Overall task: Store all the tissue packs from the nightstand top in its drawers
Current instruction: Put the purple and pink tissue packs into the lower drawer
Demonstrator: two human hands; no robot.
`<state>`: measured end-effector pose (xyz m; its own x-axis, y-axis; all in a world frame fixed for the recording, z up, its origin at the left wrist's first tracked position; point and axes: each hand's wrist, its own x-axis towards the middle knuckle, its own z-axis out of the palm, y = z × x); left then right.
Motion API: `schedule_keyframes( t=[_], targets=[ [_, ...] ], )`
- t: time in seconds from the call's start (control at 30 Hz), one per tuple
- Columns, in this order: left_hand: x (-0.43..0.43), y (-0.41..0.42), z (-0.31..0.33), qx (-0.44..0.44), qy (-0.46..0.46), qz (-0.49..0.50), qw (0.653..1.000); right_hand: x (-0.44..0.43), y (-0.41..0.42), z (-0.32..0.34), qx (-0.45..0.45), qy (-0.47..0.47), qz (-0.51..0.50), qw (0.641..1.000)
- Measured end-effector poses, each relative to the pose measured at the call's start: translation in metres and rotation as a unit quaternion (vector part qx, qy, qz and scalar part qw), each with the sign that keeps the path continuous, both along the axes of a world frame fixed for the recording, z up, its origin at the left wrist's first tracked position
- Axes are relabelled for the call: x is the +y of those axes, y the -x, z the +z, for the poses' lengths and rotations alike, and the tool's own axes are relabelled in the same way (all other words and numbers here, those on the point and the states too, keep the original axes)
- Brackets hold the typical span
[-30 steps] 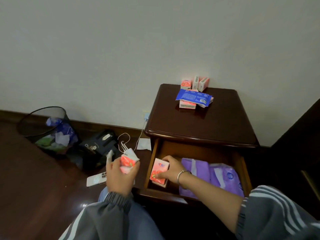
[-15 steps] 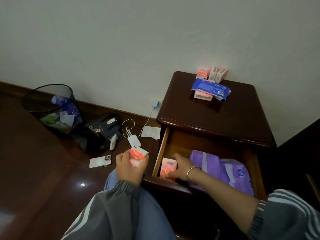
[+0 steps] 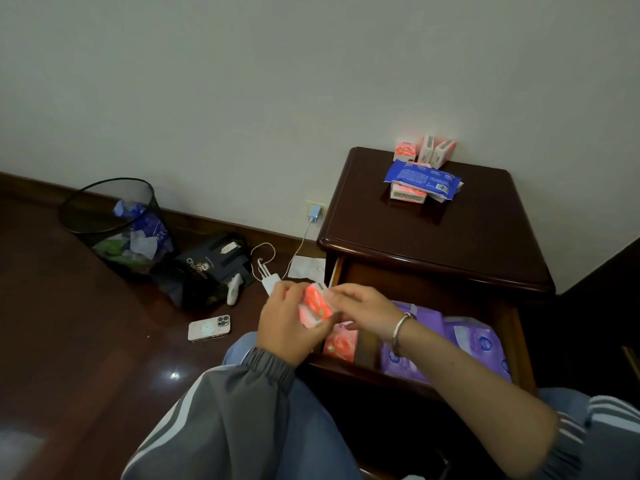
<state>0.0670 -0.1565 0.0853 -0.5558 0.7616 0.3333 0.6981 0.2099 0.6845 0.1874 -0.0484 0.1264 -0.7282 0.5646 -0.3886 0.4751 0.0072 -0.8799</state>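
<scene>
My left hand [image 3: 289, 325] grips a pink tissue pack [image 3: 316, 304] just left of the open top drawer [image 3: 349, 370] of the dark wooden nightstand [image 3: 450, 233]. My right hand [image 3: 363, 308] has its fingers on the same pack's right end. Another pink pack [image 3: 341, 342] lies in the drawer's left front corner, beside purple packs [image 3: 478, 344]. On the nightstand top, three pink packs [image 3: 424, 150] stand by the wall. A blue pack [image 3: 420, 178] lies across more pink packs [image 3: 407, 194].
A black mesh bin [image 3: 114, 223] with rubbish stands on the wooden floor at left. A black bag [image 3: 207, 268], a phone [image 3: 209, 328], a white charger and cable [image 3: 270, 278] and a white paper [image 3: 308, 266] lie near the nightstand. My knee [image 3: 277, 410] is below the hands.
My right hand left the pink pack in the drawer and rose to the pack in my left hand. My left hand moved right toward the drawer. The view shifted left.
</scene>
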Motion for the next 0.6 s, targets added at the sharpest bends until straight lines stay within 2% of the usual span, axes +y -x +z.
schedule_keyframes(
  t=[0.07,0.13,0.2,0.27,0.33,0.43,0.47,0.5,0.53,0.6],
  targets=[
    [0.005,-0.008,0.014,0.016,0.009,-0.052,0.998,0.000,-0.001,0.003,0.005,-0.015,-0.001,1.000],
    [0.010,-0.011,0.023,-0.022,0.009,-0.082,0.996,0.002,-0.007,0.004,0.023,0.018,-0.051,0.998],
    [0.013,-0.009,0.031,-0.118,-0.022,-0.056,0.991,0.004,-0.018,0.003,0.062,0.077,-0.111,0.989],
    [0.017,-0.008,0.040,-0.236,-0.058,0.013,0.970,0.004,-0.030,0.001,0.104,0.127,-0.152,0.975],
    [0.023,-0.010,0.049,-0.394,-0.051,0.048,0.916,0.003,-0.041,0.002,0.142,0.168,-0.182,0.959],
    [0.031,-0.014,0.052,-0.644,-0.060,0.029,0.762,0.004,-0.052,0.004,0.176,0.185,-0.211,0.944],
    [0.032,-0.015,0.051,-0.685,-0.062,0.023,0.726,0.003,-0.054,0.006,0.179,0.184,-0.213,0.943],
    [0.033,-0.017,0.050,-0.703,-0.058,0.022,0.709,0.003,-0.057,0.006,0.178,0.182,-0.212,0.944],
    [0.033,-0.020,0.049,-0.701,-0.048,0.026,0.711,0.003,-0.059,0.005,0.174,0.179,-0.207,0.946],
    [0.034,-0.025,0.046,-0.642,0.001,0.027,0.767,0.004,-0.062,0.002,0.161,0.176,-0.194,0.951]
  ],
)
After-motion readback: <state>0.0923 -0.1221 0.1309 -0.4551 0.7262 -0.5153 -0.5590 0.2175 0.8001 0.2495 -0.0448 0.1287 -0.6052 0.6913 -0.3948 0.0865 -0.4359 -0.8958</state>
